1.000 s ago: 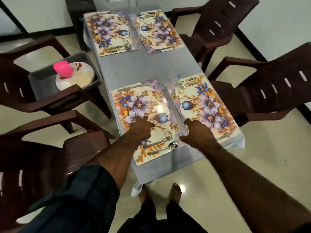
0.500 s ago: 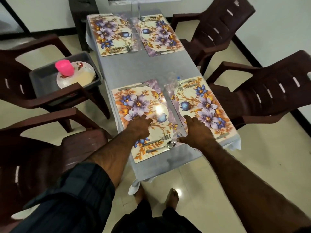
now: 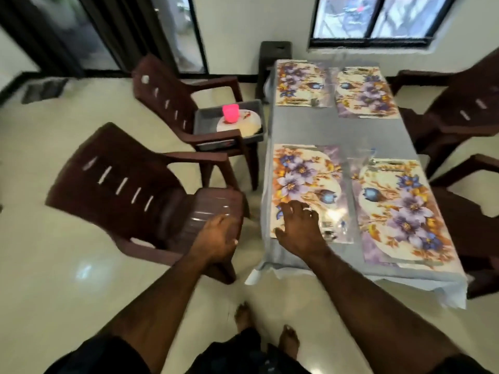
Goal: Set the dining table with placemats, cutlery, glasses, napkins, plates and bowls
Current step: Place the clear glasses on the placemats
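head view showed me the desk under a grey cloth, with four floral placemats on it. the right hand lay flat on the near-left placemat, fingers spread apart and clamped on nothing. cutlery sat just beside that hand on the same mat, too blurred for me to tell the pieces apart. the left hand was off the desk's left edge, over the seat of the nearest brown chair; i could not tell whether its fingers were curled or loose. further along the desk's left side, a second chair carried a grey tub holding a white plate and a pink cup.
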A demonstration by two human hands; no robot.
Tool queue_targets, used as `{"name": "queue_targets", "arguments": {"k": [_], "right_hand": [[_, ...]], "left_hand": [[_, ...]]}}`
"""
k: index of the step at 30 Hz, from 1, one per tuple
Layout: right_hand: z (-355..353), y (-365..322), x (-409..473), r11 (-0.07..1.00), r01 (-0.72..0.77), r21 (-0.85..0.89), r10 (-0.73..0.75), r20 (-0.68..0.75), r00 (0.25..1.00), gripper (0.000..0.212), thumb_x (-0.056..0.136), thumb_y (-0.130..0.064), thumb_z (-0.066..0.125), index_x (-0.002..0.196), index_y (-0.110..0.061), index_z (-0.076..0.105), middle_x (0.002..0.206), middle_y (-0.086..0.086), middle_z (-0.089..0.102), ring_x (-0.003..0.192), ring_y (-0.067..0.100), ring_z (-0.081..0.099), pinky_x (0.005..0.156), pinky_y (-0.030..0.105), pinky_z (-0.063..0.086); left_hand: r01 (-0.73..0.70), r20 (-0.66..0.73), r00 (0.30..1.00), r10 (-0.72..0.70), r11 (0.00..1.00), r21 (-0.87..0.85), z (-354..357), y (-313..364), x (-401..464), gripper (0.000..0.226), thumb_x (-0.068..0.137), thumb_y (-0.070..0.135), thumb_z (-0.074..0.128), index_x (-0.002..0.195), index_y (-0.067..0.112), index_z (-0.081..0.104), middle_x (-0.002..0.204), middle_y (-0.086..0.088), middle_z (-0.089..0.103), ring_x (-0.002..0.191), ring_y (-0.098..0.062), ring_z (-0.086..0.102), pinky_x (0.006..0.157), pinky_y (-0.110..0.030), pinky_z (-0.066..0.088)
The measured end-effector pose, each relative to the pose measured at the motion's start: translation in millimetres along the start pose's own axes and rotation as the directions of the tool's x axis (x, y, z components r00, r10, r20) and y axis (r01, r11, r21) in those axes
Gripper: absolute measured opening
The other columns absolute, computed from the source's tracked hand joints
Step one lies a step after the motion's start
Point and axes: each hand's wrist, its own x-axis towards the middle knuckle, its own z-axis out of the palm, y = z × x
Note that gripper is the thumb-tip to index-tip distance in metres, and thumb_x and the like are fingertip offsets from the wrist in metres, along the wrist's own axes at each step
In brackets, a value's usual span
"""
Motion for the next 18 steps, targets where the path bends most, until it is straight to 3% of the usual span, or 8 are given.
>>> {"name": "queue_targets", "arguments": {"k": [4,6,8,12,18], "right_hand": [[27.5,-58.8,-20.4,0.993,0.115,-0.004,-0.114,0.117,0.987,0.079,0.068,-0.052,0.064,0.138,-0.016,0.056,0.128,0.013,0.058,0.111,0.039,0.06,0.09,0.049,0.046],[41.9,-108.2,-29.2,0.972,0.231,-0.044,-0.219,0.184,0.958,0.081,0.071,-0.053,0.065,0.143,-0.018,0.05,0.136,0.012,0.053,0.123,0.039,0.055,0.098,0.049,0.043],[45.5,-122.2,-31.7,0.967,0.247,-0.059,-0.224,0.258,0.94,0.083,0.075,-0.057,0.063,0.147,-0.024,0.041,0.144,0.01,0.047,0.13,0.038,0.049,0.106,0.05,0.04],[80.9,-224.9,-32.4,0.923,0.382,-0.045,-0.342,0.361,0.868,0.08,0.076,-0.06,0.066,0.146,-0.029,0.041,0.143,0.007,0.047,0.13,0.036,0.048,0.107,0.05,0.042],[129.8,-389.7,-28.6,0.897,0.44,-0.044,-0.366,0.485,0.794,0.083,0.085,-0.059,0.063,0.153,-0.025,0.031,0.152,0.011,0.04,0.136,0.038,0.044,0.114,0.052,0.037]], "left_hand": [[0.16,-0.04,0.986,-0.162,0.986,-0.047,8.3,-56.7,-81.5,0.073,0.092,0.043,0.072,0.157,0.022,0.045,0.162,-0.008,0.04,0.149,-0.034,0.037,0.122,-0.042,0.031],[0.251,-0.056,0.964,-0.259,0.961,-0.118,17.4,-97.2,-130.8,0.075,0.091,0.048,0.07,0.157,0.025,0.042,0.163,-0.007,0.04,0.148,-0.034,0.037,0.121,-0.045,0.034],[0.27,-0.059,0.958,-0.281,0.952,-0.146,23.6,-106.9,-145.2,0.076,0.089,0.051,0.07,0.155,0.025,0.043,0.161,-0.006,0.042,0.145,-0.034,0.041,0.118,-0.044,0.038],[0.381,-0.065,0.911,-0.407,0.893,-0.24,26.0,-186.6,-219.8,0.074,0.094,0.046,0.072,0.158,0.024,0.041,0.163,-0.006,0.036,0.146,-0.032,0.037,0.118,-0.039,0.034],[0.496,-0.039,0.841,-0.54,0.797,-0.345,21.7,-334.0,-307.0,0.073,0.096,0.045,0.071,0.158,0.025,0.039,0.163,-0.005,0.035,0.145,-0.034,0.037,0.115,-0.042,0.039]]}}
